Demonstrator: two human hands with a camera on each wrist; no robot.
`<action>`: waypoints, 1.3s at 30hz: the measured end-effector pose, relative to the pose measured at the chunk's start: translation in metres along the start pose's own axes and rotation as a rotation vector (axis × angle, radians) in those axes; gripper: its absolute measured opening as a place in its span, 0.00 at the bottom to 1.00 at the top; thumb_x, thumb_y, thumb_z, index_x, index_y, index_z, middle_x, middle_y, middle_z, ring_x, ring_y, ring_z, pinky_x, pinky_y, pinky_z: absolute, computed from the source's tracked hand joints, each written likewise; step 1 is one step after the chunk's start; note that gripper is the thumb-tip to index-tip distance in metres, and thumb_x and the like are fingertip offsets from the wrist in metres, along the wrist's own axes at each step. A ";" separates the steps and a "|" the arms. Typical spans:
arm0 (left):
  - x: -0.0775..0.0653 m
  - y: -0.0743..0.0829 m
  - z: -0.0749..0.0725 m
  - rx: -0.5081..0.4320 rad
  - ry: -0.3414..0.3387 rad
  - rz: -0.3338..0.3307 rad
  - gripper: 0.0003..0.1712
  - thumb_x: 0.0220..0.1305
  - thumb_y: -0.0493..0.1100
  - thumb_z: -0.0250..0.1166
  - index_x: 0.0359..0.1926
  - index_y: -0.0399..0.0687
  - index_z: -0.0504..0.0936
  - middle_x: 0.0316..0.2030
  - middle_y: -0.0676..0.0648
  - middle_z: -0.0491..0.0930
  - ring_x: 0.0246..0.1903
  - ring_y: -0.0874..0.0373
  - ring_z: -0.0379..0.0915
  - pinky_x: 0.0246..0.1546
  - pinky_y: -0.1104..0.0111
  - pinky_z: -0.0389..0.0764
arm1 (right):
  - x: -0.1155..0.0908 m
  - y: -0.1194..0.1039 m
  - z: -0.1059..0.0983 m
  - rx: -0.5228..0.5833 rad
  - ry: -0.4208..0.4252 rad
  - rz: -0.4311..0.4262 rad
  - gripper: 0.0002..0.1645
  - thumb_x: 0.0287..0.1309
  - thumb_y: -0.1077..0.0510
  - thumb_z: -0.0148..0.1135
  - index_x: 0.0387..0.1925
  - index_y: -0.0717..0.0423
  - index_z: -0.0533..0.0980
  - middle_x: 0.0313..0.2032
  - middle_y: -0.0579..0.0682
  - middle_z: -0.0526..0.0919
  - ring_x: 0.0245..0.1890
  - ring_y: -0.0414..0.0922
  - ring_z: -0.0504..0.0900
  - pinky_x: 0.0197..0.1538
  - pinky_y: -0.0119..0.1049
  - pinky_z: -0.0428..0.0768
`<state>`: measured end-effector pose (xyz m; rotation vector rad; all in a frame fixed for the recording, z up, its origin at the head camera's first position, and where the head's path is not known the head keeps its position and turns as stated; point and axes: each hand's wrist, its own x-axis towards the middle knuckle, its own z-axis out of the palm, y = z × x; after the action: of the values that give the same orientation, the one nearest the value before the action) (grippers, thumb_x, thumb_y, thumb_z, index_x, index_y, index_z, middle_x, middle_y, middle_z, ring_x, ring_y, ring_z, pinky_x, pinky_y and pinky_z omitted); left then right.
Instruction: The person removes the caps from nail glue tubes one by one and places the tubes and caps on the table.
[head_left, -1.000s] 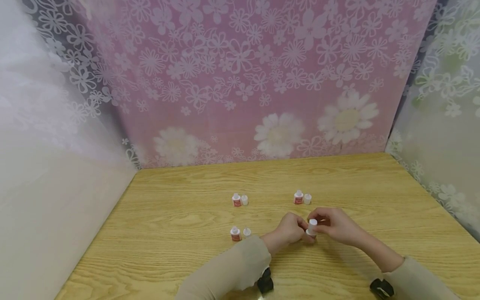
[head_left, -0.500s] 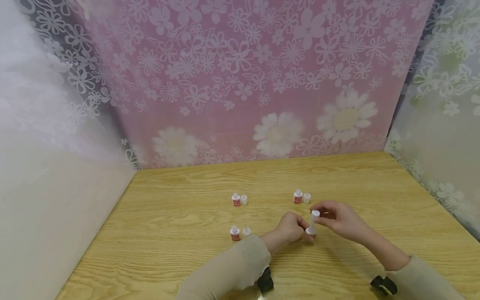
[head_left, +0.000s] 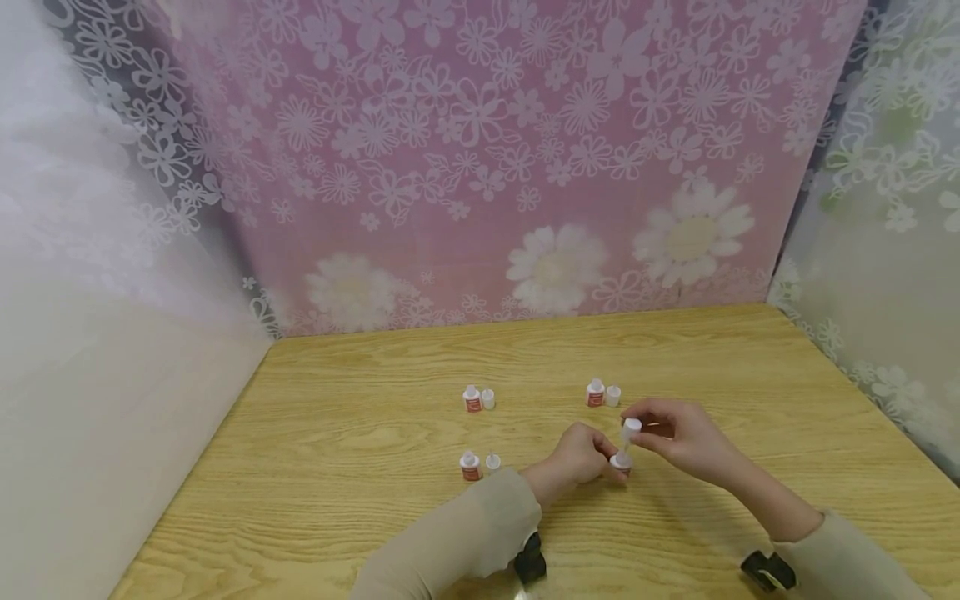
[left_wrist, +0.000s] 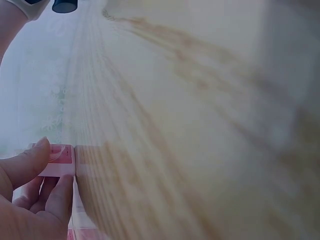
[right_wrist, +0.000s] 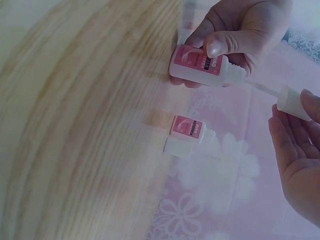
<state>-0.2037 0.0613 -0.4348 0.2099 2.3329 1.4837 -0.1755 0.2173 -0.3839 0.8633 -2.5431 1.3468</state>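
Note:
My left hand point(head_left: 576, 457) grips a small white glue bottle point(right_wrist: 196, 66) with a pink-red label, upright on the wooden table. Thumb and fingers lie on either side of the bottle, as the left wrist view also shows. Just above it my right hand point(head_left: 686, 435) pinches a white cap point(right_wrist: 291, 102) between thumb and fingers. From that cap a thin pale stem point(right_wrist: 265, 89) reaches down to the bottle's neck; whether its tip is still inside is hard to tell.
Three similar bottles stand uncapped: one back left point(head_left: 472, 401), one front left point(head_left: 470, 467), one back right point(head_left: 596, 394). Beside each sits its white cap point(head_left: 613, 396), stem upward where visible. A pink floral sheet point(head_left: 450, 167) hangs behind the table point(head_left: 360, 417), with pale sheets at both sides.
The right hand has lifted the cap up and slightly right, off the bottle's neck, exposing the stem. The left hand keeps holding the bottle in place.

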 end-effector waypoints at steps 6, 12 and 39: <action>0.000 -0.001 0.000 0.003 0.001 0.000 0.10 0.33 0.28 0.73 0.17 0.40 0.80 0.15 0.53 0.77 0.18 0.65 0.65 0.19 0.75 0.65 | -0.001 0.002 0.001 0.015 -0.016 0.000 0.10 0.49 0.68 0.61 0.37 0.63 0.75 0.33 0.51 0.79 0.35 0.38 0.78 0.34 0.31 0.76; -0.002 0.001 -0.001 0.004 0.000 -0.001 0.09 0.33 0.28 0.73 0.17 0.40 0.80 0.16 0.53 0.77 0.18 0.66 0.65 0.19 0.75 0.65 | -0.002 0.004 0.001 0.016 -0.022 0.011 0.10 0.50 0.68 0.60 0.37 0.62 0.75 0.35 0.54 0.78 0.35 0.39 0.78 0.34 0.33 0.77; 0.000 -0.001 0.001 -0.016 -0.006 0.004 0.11 0.34 0.27 0.73 0.20 0.41 0.79 0.18 0.53 0.75 0.20 0.64 0.68 0.21 0.73 0.70 | -0.013 0.019 -0.010 0.252 0.089 0.150 0.13 0.55 0.68 0.55 0.42 0.71 0.70 0.37 0.45 0.76 0.35 0.35 0.77 0.35 0.30 0.76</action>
<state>-0.2037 0.0615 -0.4360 0.2145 2.3168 1.5010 -0.1762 0.2392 -0.3964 0.6417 -2.4485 1.7379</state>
